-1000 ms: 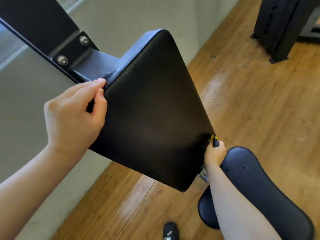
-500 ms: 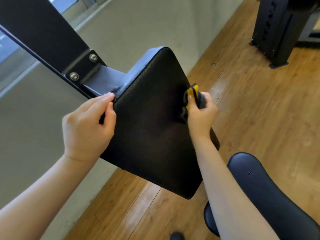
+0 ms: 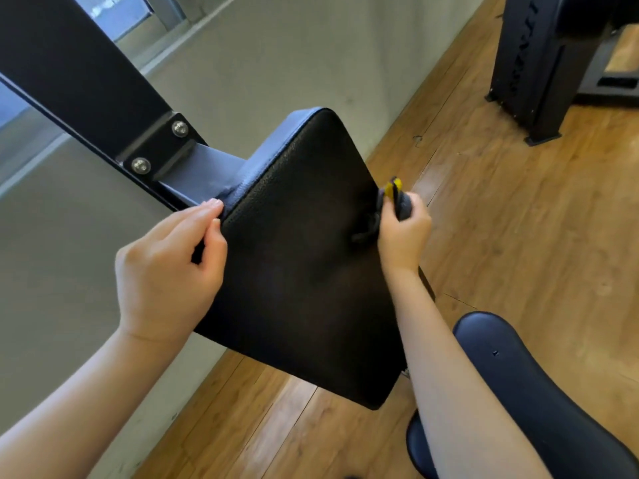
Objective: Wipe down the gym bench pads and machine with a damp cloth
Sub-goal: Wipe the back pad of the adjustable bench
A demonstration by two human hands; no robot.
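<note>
At the far left a grey wall [image 3: 242, 63] runs back below a window [image 3: 117, 15], and a black steel beam [image 3: 79, 77] slants down across it from the upper left to a bolted bracket [image 3: 159, 146] with two silver bolt heads; a short arm from that bracket carries the back of the pad. The left hand [image 3: 169, 271] comes in from the lower left and grips the pad's left edge, fingers curled round behind it and the thumb lying on the front face near the top seam, so that the hand covers part of that edge. The black back pad [image 3: 304, 271] fills the middle of the view, tilted, its long axis running from the rounded corner at upper middle down to the corner at lower right, with its grained face turned toward the camera. The right forearm crosses in front of the pad's lower right side and hides that edge. The right hand [image 3: 403, 233] is clenched on a bunched dark cloth [image 3: 394, 202] with a yellow strip, and holds it against the pad's right edge at about mid-height; part of the cloth is squashed dark against the pad face. Below and right of the forearm lies a dark blue seat pad [image 3: 518, 375], set lower than the back pad and apart from it. The wooden floor [image 3: 518, 236] spreads to the right, and a black machine frame [image 3: 539, 63] stands on it at the upper right, well apart from the pad.
</note>
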